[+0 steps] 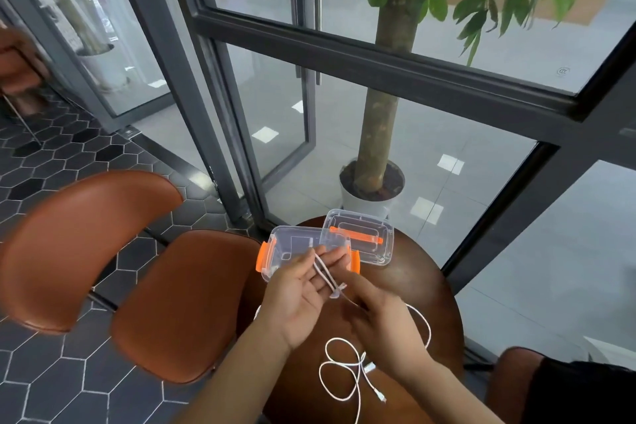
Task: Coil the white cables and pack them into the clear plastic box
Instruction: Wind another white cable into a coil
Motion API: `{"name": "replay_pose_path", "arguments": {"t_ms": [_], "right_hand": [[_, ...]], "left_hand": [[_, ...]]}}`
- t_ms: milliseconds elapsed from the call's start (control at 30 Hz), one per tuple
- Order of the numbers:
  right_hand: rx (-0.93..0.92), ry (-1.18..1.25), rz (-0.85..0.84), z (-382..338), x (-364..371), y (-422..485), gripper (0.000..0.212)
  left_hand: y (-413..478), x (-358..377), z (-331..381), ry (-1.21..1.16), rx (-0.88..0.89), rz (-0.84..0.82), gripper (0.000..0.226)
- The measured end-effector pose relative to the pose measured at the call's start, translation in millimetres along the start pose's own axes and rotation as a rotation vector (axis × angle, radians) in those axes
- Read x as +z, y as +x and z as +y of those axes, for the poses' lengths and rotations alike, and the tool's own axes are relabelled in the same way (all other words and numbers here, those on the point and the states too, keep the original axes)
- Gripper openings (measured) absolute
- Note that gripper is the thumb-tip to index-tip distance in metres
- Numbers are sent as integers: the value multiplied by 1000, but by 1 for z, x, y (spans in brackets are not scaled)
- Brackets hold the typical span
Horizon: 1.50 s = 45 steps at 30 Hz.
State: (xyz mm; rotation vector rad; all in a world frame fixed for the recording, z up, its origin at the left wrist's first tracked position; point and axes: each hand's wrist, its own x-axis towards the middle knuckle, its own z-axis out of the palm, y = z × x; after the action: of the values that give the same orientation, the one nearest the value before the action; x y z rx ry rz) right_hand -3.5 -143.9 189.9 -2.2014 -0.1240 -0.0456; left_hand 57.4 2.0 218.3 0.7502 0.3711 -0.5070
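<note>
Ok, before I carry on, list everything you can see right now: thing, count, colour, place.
clear plastic box: 1, clear with orange latches, far side of table, open.
box lid: 1, clear with orange handle, right of the box, overlapping it.
white cable: at least 1, white, loose loops on table, one strand running up into the hands.
table: 1, dark brown, round.
chairs: 2 in full view, brown, left of table.
potted tree: 1, green, white pot, behind table.
left hand: palm up, strands lying across the fingers.
right hand: pinching the cable.
</note>
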Motion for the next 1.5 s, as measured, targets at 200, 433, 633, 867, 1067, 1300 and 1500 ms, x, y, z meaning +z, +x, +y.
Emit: {"name": "replay_pose_path", "arguments": {"t_ms": [200, 433, 633, 867, 1067, 1300, 1500], "right_hand": [[-61, 110, -142, 28, -6, -14, 39], [118, -92, -493, 65, -23, 19, 20], [378, -115, -462, 63, -45, 64, 29], [413, 161, -450, 11, -55, 101, 24], [208, 137, -272, -15, -34, 78, 8], [236, 194, -114, 3, -1, 41, 6], [264, 162, -50, 8, 17, 8, 6]], "left_hand": [[-3, -3, 16, -33, -13, -18, 26], [0, -8, 8, -40, -93, -72, 26], [-1, -10, 15, 482, -201, -164, 25], [2, -4, 12, 1066, -282, -223, 28], [18, -18, 0, 783, -39, -10, 29], [23, -28, -13, 333, -19, 19, 21], [13, -29, -23, 72, -91, 44, 27]]}}
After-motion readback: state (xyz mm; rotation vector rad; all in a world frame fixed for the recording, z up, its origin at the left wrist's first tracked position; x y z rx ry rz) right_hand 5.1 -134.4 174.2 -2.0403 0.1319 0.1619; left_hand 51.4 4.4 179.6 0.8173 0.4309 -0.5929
